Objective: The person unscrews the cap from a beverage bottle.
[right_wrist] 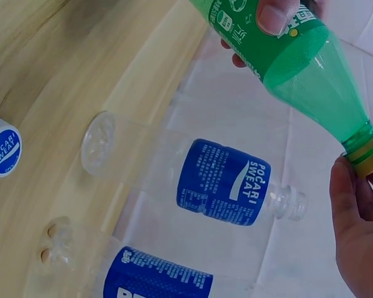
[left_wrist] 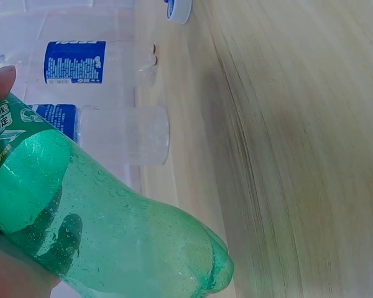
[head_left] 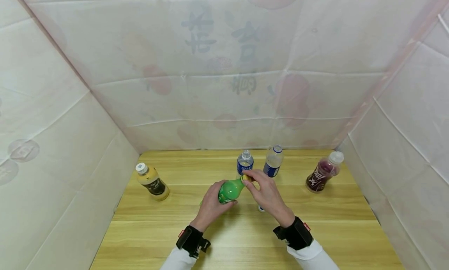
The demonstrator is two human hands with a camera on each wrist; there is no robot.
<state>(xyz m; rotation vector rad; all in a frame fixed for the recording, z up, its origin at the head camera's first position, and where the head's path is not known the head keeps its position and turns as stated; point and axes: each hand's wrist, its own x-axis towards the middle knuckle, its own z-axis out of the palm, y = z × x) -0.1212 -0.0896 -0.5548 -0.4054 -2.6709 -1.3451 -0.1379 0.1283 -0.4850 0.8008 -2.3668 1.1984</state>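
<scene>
In the head view, the left hand (head_left: 212, 205) held the green bottle (head_left: 230, 191) tilted over the tabletop (head_left: 245, 246), with its grip wrapped around the body. The right hand (head_left: 268, 198) had its grip pinching the yellow cap (head_left: 246, 179) at the neck. A yellow drink (head_left: 153, 183) stood left of the green bottle, a purple drink (head_left: 322, 175) right of it. In the left wrist view, two blue-labelled clear bottles (left_wrist: 74, 62) stood beyond it. In the right wrist view, a POCARI SWEAT cap (right_wrist: 4, 148) lay apart from it.

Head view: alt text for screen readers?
A left hand grips a tilted green bottle while the right hand pinches its yellow cap. On the wooden table: two clear bottles behind, a yellow bottle left, a purple bottle right.
</scene>
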